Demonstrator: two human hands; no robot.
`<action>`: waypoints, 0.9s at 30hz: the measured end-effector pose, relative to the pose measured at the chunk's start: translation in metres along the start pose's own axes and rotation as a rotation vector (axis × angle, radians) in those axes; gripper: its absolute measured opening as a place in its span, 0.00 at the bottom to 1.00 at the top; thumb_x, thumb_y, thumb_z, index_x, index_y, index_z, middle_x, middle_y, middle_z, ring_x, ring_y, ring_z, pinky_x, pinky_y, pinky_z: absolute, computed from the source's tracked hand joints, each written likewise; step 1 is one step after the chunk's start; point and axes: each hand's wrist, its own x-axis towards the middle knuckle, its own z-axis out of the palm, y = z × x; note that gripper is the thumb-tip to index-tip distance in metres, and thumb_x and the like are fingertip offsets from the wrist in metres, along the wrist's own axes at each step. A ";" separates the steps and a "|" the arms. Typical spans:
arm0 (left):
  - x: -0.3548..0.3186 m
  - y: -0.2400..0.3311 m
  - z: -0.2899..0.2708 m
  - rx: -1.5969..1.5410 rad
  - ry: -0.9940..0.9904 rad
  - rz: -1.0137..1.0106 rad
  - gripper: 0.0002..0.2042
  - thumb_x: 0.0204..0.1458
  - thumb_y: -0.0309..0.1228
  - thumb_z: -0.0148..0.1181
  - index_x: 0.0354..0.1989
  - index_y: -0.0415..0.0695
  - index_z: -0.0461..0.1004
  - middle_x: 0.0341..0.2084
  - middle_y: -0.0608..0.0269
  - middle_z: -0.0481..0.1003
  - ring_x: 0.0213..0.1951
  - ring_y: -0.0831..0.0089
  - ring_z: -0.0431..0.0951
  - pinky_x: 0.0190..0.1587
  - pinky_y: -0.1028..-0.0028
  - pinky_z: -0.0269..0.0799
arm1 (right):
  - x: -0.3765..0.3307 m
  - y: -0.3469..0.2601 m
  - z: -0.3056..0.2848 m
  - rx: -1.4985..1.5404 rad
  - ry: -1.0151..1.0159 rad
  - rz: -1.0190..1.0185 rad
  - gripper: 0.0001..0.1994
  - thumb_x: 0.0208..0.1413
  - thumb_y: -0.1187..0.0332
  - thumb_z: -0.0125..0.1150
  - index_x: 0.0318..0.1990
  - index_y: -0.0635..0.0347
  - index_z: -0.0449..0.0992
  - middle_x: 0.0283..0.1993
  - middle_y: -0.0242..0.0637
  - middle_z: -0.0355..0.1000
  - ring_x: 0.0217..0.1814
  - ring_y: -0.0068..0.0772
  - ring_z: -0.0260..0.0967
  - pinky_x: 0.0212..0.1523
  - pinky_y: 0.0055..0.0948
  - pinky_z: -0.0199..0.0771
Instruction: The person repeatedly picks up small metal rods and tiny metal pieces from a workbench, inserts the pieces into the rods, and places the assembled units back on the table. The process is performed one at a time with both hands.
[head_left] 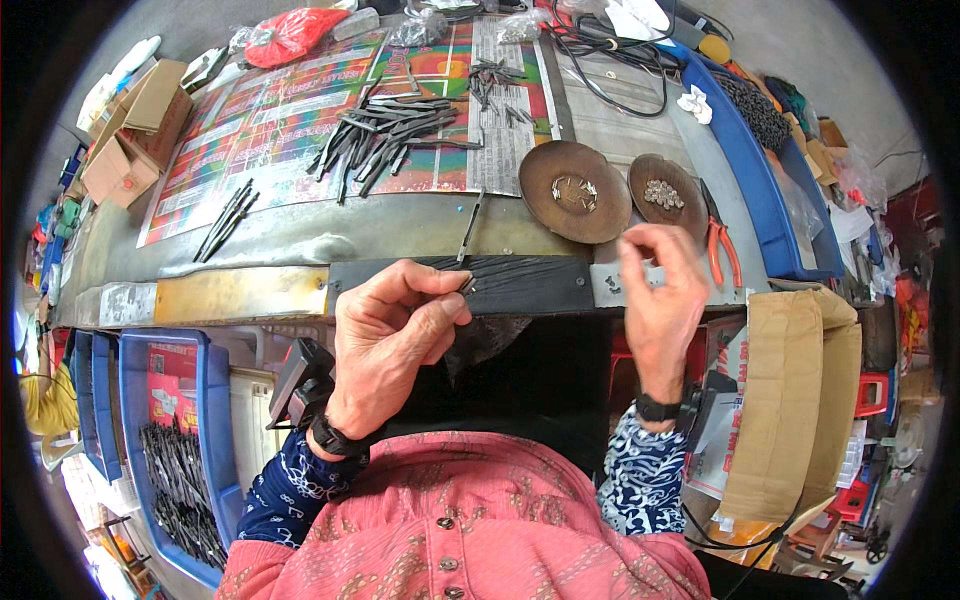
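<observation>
My left hand (pixel 392 325) is closed in a pinch above the black strip (pixel 530 284) along the table's front edge. A tiny metal piece (pixel 467 287) shows at its fingertips. Just beyond it lies a thin dark rod with a bright end (pixel 470 232). My right hand (pixel 665 310) is slightly blurred, its fingers curled in toward the thumb. What it holds, if anything, I cannot make out. It hovers in front of a small brown dish (pixel 641 179) of small silvery pieces (pixel 663 194). Beside that, a larger brown dish (pixel 540 205) holds thin metal bits (pixel 576 194).
Red-handled pliers (pixel 722 250) lie right of the dishes. Dark rods (pixel 385 135) are heaped on a printed sheet (pixel 285 135), with several more (pixel 226 220) at its left. Blue bins (pixel 765 195) (pixel 215 430) stand at both sides, and a cardboard box (pixel 775 400) is at lower right.
</observation>
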 end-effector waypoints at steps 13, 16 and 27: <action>-0.017 0.001 0.006 -0.064 -0.041 0.018 0.07 0.56 0.19 0.58 0.43 0.35 0.76 0.27 0.64 0.77 0.21 0.86 0.66 0.21 0.85 0.59 | -0.036 -0.079 0.032 0.926 -0.256 0.221 0.05 0.52 0.80 0.62 0.37 0.65 0.75 0.34 0.33 0.73 0.35 0.20 0.72 0.37 0.20 0.73; -0.019 0.001 0.005 -0.074 -0.042 0.018 0.07 0.56 0.19 0.58 0.42 0.36 0.76 0.27 0.64 0.77 0.21 0.86 0.66 0.22 0.85 0.60 | -0.037 -0.081 0.032 0.939 -0.269 0.236 0.05 0.52 0.80 0.63 0.36 0.66 0.74 0.34 0.33 0.73 0.35 0.21 0.73 0.37 0.20 0.73; -0.022 0.001 0.002 -0.141 -0.057 -0.059 0.06 0.56 0.21 0.57 0.42 0.36 0.76 0.27 0.63 0.77 0.21 0.86 0.66 0.22 0.85 0.60 | -0.042 -0.086 0.032 1.098 -0.276 0.393 0.06 0.54 0.79 0.63 0.38 0.66 0.72 0.36 0.31 0.72 0.36 0.21 0.73 0.38 0.19 0.74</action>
